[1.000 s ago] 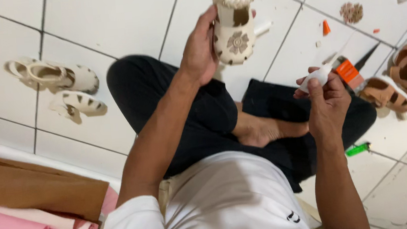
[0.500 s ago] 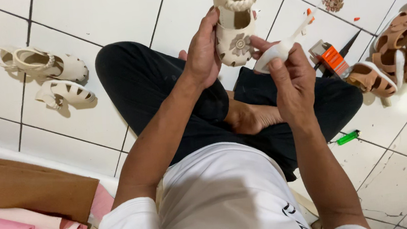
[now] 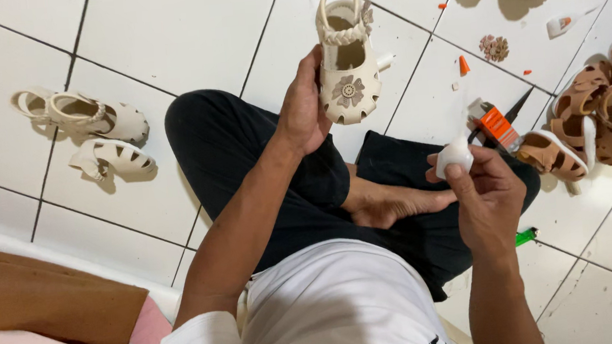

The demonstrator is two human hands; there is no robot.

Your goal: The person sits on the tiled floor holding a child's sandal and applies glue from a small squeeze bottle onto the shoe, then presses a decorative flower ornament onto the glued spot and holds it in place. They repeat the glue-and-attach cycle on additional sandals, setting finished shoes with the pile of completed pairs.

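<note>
While left hand (image 3: 306, 109) grips the sandal (image 3: 345, 58) sidewall, likely light and pliable, right hand (image 3: 487, 197) pinches a white tube (image 3: 454, 156).

Sandal (image 3: 345, 61) sitting at twelve o'clock in the left hand (image 3: 303, 109), tube (image 3: 454, 156) in the right hand (image 3: 487, 200) at three, two sandals (image 3: 92, 132) lying at ten

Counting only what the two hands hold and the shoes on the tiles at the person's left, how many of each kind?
Small cream strappy sandals: 3
Small white container: 1
Total: 4
</note>
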